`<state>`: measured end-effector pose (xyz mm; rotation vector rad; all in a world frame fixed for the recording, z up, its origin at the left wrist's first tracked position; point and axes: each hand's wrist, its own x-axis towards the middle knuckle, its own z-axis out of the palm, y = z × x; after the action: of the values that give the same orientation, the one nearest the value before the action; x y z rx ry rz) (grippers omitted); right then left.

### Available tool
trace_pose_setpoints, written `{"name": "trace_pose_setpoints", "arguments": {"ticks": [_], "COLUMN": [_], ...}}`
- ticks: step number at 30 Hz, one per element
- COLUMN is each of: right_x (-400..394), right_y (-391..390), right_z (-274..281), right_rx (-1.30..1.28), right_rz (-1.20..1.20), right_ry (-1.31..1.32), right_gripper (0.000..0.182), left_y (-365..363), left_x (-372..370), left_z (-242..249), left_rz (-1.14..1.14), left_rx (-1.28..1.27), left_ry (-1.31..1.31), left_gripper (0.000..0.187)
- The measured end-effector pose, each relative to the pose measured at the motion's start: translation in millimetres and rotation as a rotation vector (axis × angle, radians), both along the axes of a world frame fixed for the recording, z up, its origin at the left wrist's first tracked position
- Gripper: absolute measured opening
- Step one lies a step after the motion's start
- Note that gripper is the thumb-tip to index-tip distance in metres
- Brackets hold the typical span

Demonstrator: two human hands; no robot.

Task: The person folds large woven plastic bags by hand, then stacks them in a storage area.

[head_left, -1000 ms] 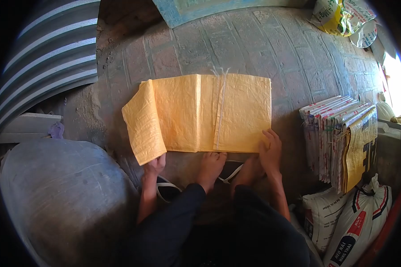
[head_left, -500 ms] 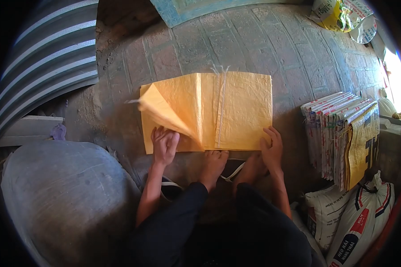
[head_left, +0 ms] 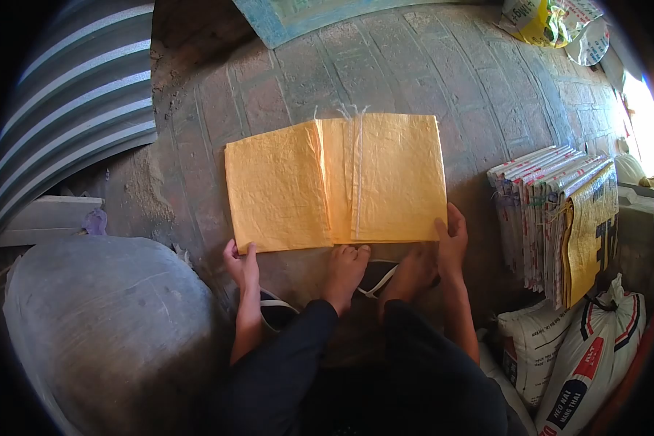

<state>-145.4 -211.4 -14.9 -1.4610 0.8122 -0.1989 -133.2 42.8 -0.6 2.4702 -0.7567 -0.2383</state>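
Note:
A yellow woven plastic sack [head_left: 280, 189] lies folded on the brick floor in front of my feet. Its left and right sides are turned inward, with a narrow strip between them and loose white threads along the top edge. My left hand [head_left: 243, 263] grips the lower left corner, thumb at the bottom edge and fingers around the side. At the lower right corner, my right hand [head_left: 452, 240] has its thumb on top of the sack and its other fingers along the outer edge, partly hidden.
A stack of folded printed sacks [head_left: 545, 218] stands at right, above filled white bags [head_left: 596, 356]. A large grey rounded object [head_left: 109, 312] sits at left below corrugated metal [head_left: 87, 94]. My bare feet [head_left: 347, 272] and sandals [head_left: 277, 312] are just below the sack.
The left flap of the sack, lifted and curled before, now lies flat. My left hand has moved left and down to the lower left corner. My right hand stays near the right corner.

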Motion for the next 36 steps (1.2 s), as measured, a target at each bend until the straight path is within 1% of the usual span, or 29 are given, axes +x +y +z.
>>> {"name": "trace_pose_setpoints", "arguments": {"ticks": [5,9,12,14,16,18,19,20,21,22,24,27,28,29,31,32,35,36], "right_x": [17,23,21,18,14,11,13,11,12,12,8,6,6,7,6,5,3,2], "right_y": [-6,21,43,53,57,57,56,55,55,54,50,52,52,53,52,53,59,61], "right_z": [-6,8,16,11,-2,-19,-18,-15,1,10,-1,-7,-6,-4,-5,-6,13,12], "right_rx": [0.054,0.045,0.064,0.051,0.024,0.055,0.069,0.148,0.227,0.304,0.250,0.100,0.057,0.015,0.059,0.081,0.230,0.271], "right_rz": [-0.041,0.018,0.106,0.114,0.126,0.092,0.077,0.064,0.052,0.041,0.083,0.148,0.169,0.190,0.192,0.194,0.140,0.128], "right_ry": [-0.092,-0.039,0.027,0.034,0.003,-0.075,-0.114,-0.064,-0.012,0.039,0.083,0.093,0.090,0.088,0.083,0.080,0.208,0.215], "right_gripper": [0.046,0.045,0.046,0.045,0.042,0.038,0.037,0.035,0.034,0.034,0.034,0.031,0.030,0.029,0.028,0.027,0.030,0.033], "left_y": [1,1,3,10,29,42,44,36,29,25,23,37,41,44,45,47,52,51], "left_x": [-1,-3,-1,14,50,84,94,89,85,76,55,31,26,22,23,24,27,28], "left_z": [-1,0,7,26,63,99,110,111,113,107,85,45,37,30,31,31,19,14], "left_rz": [-0.008,-0.017,0.007,0.088,0.192,0.172,0.103,-0.007,-0.117,-0.120,-0.128,0.049,0.016,0.131,0.370,0.501,0.730,0.757], "left_rx": [-0.030,-0.071,-0.207,-0.388,-0.595,-0.712,-0.711,-0.643,-0.573,-0.555,-0.515,-0.472,-0.456,-0.577,-0.817,-0.869,-1.081,-1.093], "left_ry": [0.010,0.044,0.090,0.109,0.102,0.137,0.176,0.251,0.323,0.433,0.650,1.226,1.120,1.196,1.336,1.422,1.541,1.556], "left_gripper": [0.039,0.043,0.046,0.048,0.050,0.051,0.052,0.051,0.051,0.049,0.045,0.042,0.043,0.044,0.048,0.050,0.050,0.051]}}
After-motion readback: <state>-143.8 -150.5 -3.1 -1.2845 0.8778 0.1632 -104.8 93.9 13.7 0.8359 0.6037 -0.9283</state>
